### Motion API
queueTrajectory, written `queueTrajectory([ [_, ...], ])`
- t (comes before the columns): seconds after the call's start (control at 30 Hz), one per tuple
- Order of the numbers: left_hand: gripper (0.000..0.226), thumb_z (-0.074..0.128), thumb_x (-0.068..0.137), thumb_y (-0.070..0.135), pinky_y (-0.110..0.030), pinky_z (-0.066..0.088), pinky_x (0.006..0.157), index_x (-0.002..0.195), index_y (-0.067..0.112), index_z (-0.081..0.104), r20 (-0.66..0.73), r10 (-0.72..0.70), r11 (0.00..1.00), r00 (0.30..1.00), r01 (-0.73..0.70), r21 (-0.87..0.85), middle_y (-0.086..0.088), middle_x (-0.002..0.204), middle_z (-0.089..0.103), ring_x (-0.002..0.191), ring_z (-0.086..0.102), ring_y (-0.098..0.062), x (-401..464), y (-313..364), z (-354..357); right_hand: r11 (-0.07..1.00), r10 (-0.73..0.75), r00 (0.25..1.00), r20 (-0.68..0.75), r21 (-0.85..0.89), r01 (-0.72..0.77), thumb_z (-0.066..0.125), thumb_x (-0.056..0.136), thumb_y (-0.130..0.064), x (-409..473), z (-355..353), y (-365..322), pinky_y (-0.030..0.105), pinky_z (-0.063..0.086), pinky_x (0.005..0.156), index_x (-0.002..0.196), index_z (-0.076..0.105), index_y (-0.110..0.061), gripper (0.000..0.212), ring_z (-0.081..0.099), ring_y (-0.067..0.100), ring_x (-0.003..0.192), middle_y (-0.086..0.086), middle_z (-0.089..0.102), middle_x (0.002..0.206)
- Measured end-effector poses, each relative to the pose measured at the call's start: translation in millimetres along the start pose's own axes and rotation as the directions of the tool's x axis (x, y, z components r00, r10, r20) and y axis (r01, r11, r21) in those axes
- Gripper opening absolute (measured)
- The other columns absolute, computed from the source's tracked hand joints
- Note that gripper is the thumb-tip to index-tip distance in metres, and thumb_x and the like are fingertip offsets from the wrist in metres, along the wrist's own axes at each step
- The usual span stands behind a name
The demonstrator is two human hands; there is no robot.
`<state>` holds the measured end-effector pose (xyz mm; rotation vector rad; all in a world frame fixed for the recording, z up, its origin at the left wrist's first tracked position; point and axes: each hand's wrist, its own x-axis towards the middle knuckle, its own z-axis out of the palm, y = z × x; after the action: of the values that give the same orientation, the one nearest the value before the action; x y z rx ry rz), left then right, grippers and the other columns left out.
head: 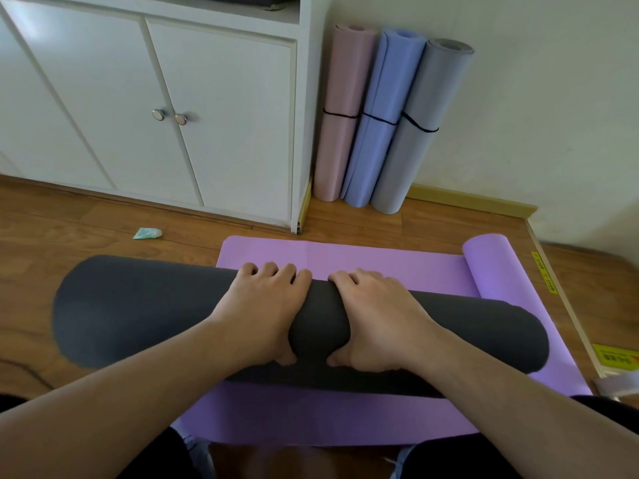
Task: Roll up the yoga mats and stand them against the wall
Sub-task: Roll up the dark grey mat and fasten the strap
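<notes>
A dark grey rolled mat (145, 312) lies crosswise on the purple mat (345, 416), itself partly rolled at its right end. Beyond it, pink (340, 112), blue (377, 122) and grey rolls (418, 133) stand upright, tied.

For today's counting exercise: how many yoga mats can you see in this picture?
5. The pink mat, blue mat and grey mat stand rolled against the wall; the dark mat lies rolled under both hands; the purple mat lies beneath it. Others may be out of view.
</notes>
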<state>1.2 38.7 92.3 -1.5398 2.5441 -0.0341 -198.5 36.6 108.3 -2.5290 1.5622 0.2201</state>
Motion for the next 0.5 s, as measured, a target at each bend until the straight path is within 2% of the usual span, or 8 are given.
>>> queueTrajectory([
  [0.1, 0.098, 0.077, 0.06, 0.076, -0.046, 0.043, 0.105, 0.14, 0.034, 0.039, 0.009, -0.004, 0.993, 1.0, 0.005, -0.115, 0.011, 0.132, 0.055, 0.119, 0.055, -0.018, 1.4, -8.3, -3.8, 0.997, -0.013, 1.0, -0.018, -0.083, 0.012, 0.085, 0.069, -0.07, -5.3, 4.3, -4.6, 0.049, 0.033, 0.122, 0.159, 0.017, -0.025, 0.122, 0.041, 0.028, 0.14, 0.004, 0.041, 0.152],
  [0.17, 0.093, 0.078, 0.058, 0.077, -0.046, 0.044, 0.103, 0.134, 0.038, 0.043, 0.046, -0.017, 0.985, 0.999, 0.025, -0.17, 0.016, 0.126, 0.059, 0.115, 0.057, -0.015, 2.2, -11.6, -7.5, 0.99, -0.007, 1.0, -0.014, -0.143, 0.004, 0.088, 0.067, -0.068, -6.9, 6.9, -10.1, 0.052, 0.028, 0.125, 0.162, 0.006, -0.022, 0.133, 0.035, 0.032, 0.144, 0.008, 0.034, 0.156],
  [0.23, 0.091, 0.079, 0.056, 0.077, -0.045, 0.045, 0.102, 0.13, 0.04, 0.045, 0.092, -0.024, 0.98, 0.995, 0.042, -0.194, 0.017, 0.123, 0.059, 0.111, 0.057, -0.014, 1.8, -11.4, -9.9, 0.989, -0.01, 1.0, -0.005, -0.148, 0.009, 0.089, 0.068, -0.065, -5.7, 9.8, -12.3, 0.051, 0.034, 0.12, 0.16, 0.011, -0.022, 0.128, 0.04, 0.032, 0.139, 0.008, 0.039, 0.15],
  [0.33, 0.097, 0.079, 0.059, 0.075, -0.043, 0.042, 0.108, 0.138, 0.034, 0.041, 0.086, -0.01, 0.983, 0.996, 0.026, -0.181, 0.012, 0.131, 0.055, 0.118, 0.054, -0.016, -2.5, -8.4, -4.6, 0.993, -0.033, 0.999, -0.023, -0.11, 0.031, 0.087, 0.069, -0.063, -2.4, 10.4, -9.1, 0.048, 0.041, 0.113, 0.152, 0.027, -0.023, 0.111, 0.048, 0.028, 0.129, 0.005, 0.048, 0.141],
  [0.43, 0.118, 0.078, 0.06, 0.074, -0.044, 0.036, 0.115, 0.153, 0.024, 0.026, -0.005, 0.037, 0.997, 0.999, -0.037, -0.061, 0.003, 0.144, 0.045, 0.13, 0.047, -0.022, -6.1, 0.7, 1.6, 0.997, -0.034, 0.999, -0.018, -0.075, 0.032, 0.087, 0.066, -0.067, 1.1, 6.5, -4.7, 0.048, 0.044, 0.11, 0.149, 0.033, -0.025, 0.107, 0.05, 0.025, 0.126, 0.002, 0.051, 0.138],
  [0.5, 0.129, 0.081, 0.059, 0.075, -0.048, 0.034, 0.116, 0.155, 0.019, 0.017, -0.016, 0.05, 0.998, 0.999, -0.05, 0.03, -0.004, 0.147, 0.039, 0.133, 0.044, -0.028, -6.0, 9.8, 5.3, 0.999, -0.013, 1.0, 0.005, -0.041, 0.013, 0.087, 0.064, -0.07, 2.1, 4.7, -4.3, 0.047, 0.045, 0.108, 0.149, 0.034, -0.027, 0.109, 0.052, 0.023, 0.125, -0.001, 0.053, 0.136],
])
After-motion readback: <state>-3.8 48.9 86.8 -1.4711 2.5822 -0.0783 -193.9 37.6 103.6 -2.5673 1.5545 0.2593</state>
